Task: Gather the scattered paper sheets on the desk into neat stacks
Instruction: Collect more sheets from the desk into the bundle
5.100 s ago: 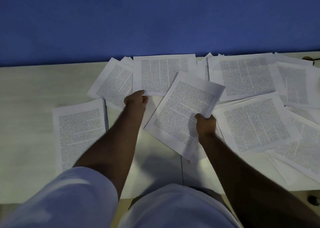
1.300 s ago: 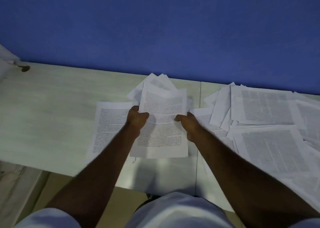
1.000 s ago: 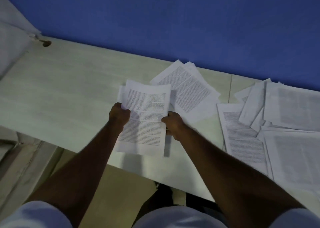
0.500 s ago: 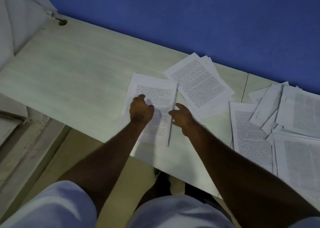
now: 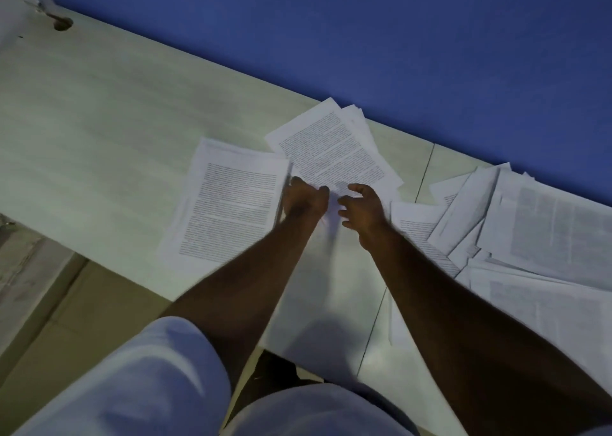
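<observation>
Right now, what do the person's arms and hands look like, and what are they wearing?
Two bare forearms, no gloves, and no watch, rings or markings visible on the left hand or right hand. A short white sleeve covers the left upper arm; the right one's edge barely shows at the frame corner.

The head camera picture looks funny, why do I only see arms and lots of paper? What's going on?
The camera sits on a person's head and looks down, so you see only their arms. They are tidying printed pages on a pale desk. A neat stack lies at the left. Both hands reach toward a tilted bunch of sheets near the blue wall. The left hand is curled at its edge; whether it grips paper is too blurred to tell. The right hand is open, holding nothing. A messy pile waits on the right.
</observation>
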